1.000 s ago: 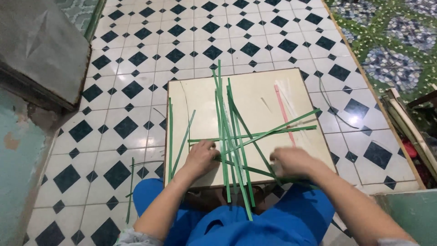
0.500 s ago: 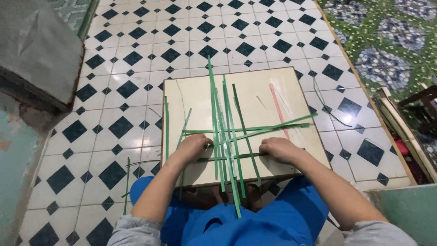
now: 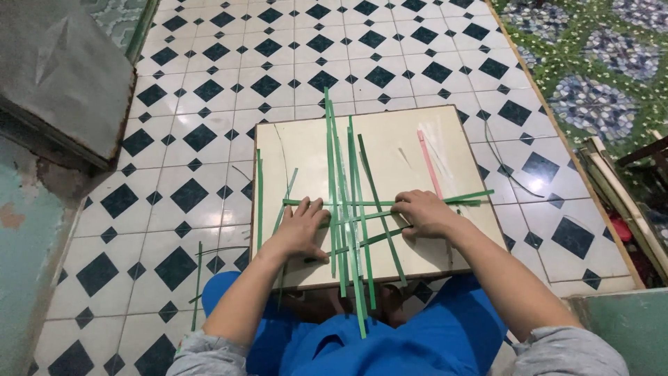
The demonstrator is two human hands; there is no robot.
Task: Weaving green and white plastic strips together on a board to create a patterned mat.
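Now you're pressing your left hand (image 3: 300, 230) flat, fingers spread, on the green strips (image 3: 346, 202) crossing mid-board (image 3: 390, 132), while your right hand (image 3: 422, 214), fingers curled together, is pinning the horizontal ones so the weave isn't shifting.

Green strips (image 3: 346, 209) cross a cream board (image 3: 390, 150); one pink strip (image 3: 429, 163) lies right. The floor (image 3: 209, 90) shows white tiles with dark diamonds.

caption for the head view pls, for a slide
Seated on a tiled floor, a person presses the left hand and right hand onto crossed green strips laid on a pale square board.
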